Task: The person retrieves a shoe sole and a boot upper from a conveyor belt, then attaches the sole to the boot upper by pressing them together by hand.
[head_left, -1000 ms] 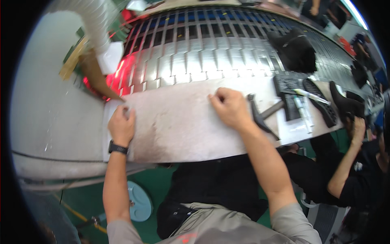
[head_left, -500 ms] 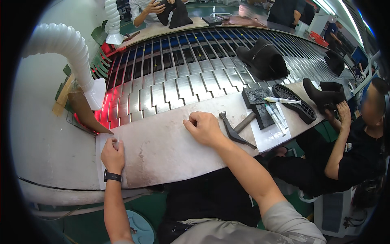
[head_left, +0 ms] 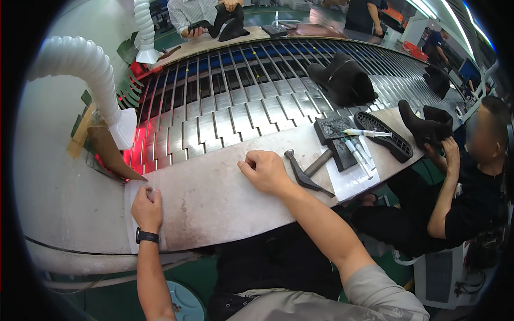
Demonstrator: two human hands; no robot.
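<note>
A person's two bare hands rest on a pale, smudged work board [head_left: 214, 198] that lies along the near edge of a curved slatted metal conveyor [head_left: 225, 107]; the left hand [head_left: 146, 208] lies palm down at the board's left end, fingers loosely curled together and pressing flat on the surface, clamped on nothing, with a dark wristband [head_left: 146, 236] just behind it on the wrist; the right hand [head_left: 266, 171] rests near the board's far edge, fingers bent with the tips touching the surface, and whether anything small sits under them cannot be told; the two hands are well apart.

Just to the right of the right hand, nearly touching its knuckles, lies a hammer [head_left: 305, 172] with a dark curved head and a pale handle; further right of that hand sit dark rectangular blocks [head_left: 334, 136] on a white sheet [head_left: 353, 179], with slim white tubes [head_left: 358, 152] lying across them; beyond these is a black shoe sole [head_left: 383, 136], tread up.

Beyond the left hand, a white ribbed hose [head_left: 85, 69] bends down over a red-lit patch of the conveyor; far past the right hand a black boot [head_left: 345, 80] stands on the slats.

At the far right, a seated co-worker's hand [head_left: 447, 152] touches another black boot [head_left: 425, 125].
</note>
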